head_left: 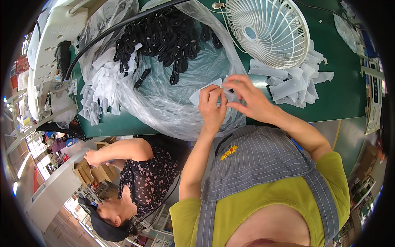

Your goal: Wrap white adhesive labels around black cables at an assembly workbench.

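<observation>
Near the front edge of the open liner, my left hand (pixel 212 108) pinches a small frosted plastic bag (pixel 198 97), whose flat end sticks out left of the fingers. My right hand (pixel 257 101) is curled around the bag's other end, index finger and thumb on either side of it. Something dark shows between those fingers, too small to name for sure. Beyond my hands, a heap of coiled black cables (pixel 164 39) lies in a large clear plastic liner (pixel 164 88). One cable coil (pixel 142 78) rests apart from the heap.
Packed frosted bags (pixel 302 84) are piled at the right, beside a white fan (pixel 267 33). More white bags (pixel 108 82) lie left of the cables on the green table (pixel 345 88). A thick black cord (pixel 123 26) arches across the back left. A co-worker (pixel 144 173) is at the lower left.
</observation>
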`<state>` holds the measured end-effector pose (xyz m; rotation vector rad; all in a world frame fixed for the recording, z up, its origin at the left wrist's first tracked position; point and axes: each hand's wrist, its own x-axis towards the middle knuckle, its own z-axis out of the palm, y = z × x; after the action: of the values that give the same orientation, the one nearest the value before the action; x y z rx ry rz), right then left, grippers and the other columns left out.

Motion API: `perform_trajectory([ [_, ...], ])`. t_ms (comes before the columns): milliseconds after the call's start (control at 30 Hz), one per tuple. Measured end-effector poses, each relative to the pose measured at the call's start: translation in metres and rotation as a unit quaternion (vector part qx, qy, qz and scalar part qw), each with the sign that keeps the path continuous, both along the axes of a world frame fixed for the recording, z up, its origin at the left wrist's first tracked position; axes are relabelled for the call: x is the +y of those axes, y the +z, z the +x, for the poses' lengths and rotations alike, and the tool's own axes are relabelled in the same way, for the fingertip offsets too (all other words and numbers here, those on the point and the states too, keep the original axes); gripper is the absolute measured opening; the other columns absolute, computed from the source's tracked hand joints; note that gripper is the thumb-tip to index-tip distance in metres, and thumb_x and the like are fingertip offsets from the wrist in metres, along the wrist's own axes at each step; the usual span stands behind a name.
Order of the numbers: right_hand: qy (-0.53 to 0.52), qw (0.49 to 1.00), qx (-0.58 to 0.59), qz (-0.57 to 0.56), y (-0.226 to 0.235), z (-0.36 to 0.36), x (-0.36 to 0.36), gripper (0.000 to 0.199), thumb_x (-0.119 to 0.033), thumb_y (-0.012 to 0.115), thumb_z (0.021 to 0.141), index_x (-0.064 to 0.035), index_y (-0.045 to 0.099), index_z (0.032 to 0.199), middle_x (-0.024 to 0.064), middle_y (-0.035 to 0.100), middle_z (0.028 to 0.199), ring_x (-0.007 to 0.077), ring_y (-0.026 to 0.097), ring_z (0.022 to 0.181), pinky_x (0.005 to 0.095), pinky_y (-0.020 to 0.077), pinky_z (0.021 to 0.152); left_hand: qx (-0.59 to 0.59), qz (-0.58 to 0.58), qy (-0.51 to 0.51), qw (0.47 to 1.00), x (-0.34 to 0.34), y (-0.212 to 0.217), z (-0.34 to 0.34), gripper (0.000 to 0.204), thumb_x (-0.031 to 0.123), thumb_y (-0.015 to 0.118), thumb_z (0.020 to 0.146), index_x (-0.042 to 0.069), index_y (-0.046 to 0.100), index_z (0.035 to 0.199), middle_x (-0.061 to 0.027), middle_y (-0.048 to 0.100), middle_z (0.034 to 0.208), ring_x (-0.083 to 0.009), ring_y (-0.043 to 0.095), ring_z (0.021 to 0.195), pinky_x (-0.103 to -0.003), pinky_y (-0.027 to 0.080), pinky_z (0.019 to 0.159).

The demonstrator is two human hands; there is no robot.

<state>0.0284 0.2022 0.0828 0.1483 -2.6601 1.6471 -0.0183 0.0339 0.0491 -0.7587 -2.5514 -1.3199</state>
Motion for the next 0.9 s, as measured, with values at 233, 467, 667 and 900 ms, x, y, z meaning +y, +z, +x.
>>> perform_trajectory([
  [233, 0.045, 0.999, 0.005, 0.007, 0.011, -0.005, 0.031, 0.047, -0.023, 0.075, 0.08, -0.0097, 0.058, 0.122, 0.0081, 0.058, 0.118, 0.0233, 0.063, 0.091, 0.032, 0.0523, 0.074, -0.169, 0.054, -0.073, 0.981, 0.016, 0.045, -0.001, 0.014, -0.002, 0.066, 0.081, 0.004, 0.065, 0.094, -0.0109, 0.06, 0.097, -0.0222, 0.06, 0.082, -0.029, 0.047, 0.063],
  [467, -0.137, 0.989, 0.045, 0.017, -0.011, 0.033, 0.056, 0.011, -0.011, 0.061, 0.09, -0.0034, 0.062, 0.098, 0.0134, 0.062, 0.093, 0.0313, 0.063, 0.082, 0.0381, 0.0515, 0.07, -0.079, 0.005, -0.085, 0.993, 0.005, 0.007, -0.046, 0.019, 0.002, 0.064, 0.085, 0.004, 0.064, 0.104, -0.0144, 0.06, 0.106, -0.0269, 0.057, 0.099, -0.035, 0.05, 0.073],
  [667, -0.412, 0.893, -0.022, 0.182, -0.078, 0.087, 0.168, 0.017, -0.007, 0.059, 0.09, -0.0042, 0.064, 0.106, 0.0134, 0.067, 0.096, 0.0312, 0.065, 0.089, 0.0371, 0.0522, 0.078, 0.006, -0.316, 0.138, 0.939, -0.091, -0.114, -0.119, 0.05, 0.011, 0.068, 0.081, 0.004, 0.05, 0.127, -0.0188, 0.059, 0.114, -0.0374, 0.054, 0.11, -0.05, 0.045, 0.091],
  [900, -0.243, 0.956, 0.013, 0.162, -0.015, 0.06, 0.111, 0.022, 0.002, 0.058, 0.084, -0.005, 0.064, 0.105, 0.0138, 0.063, 0.099, 0.0325, 0.063, 0.091, 0.0379, 0.0522, 0.076, -0.049, -0.368, 0.201, 0.907, -0.084, -0.104, -0.116, 0.041, 0.014, 0.068, 0.077, 0.005, 0.055, 0.115, -0.0143, 0.058, 0.102, -0.0357, 0.06, 0.092, -0.047, 0.048, 0.08],
])
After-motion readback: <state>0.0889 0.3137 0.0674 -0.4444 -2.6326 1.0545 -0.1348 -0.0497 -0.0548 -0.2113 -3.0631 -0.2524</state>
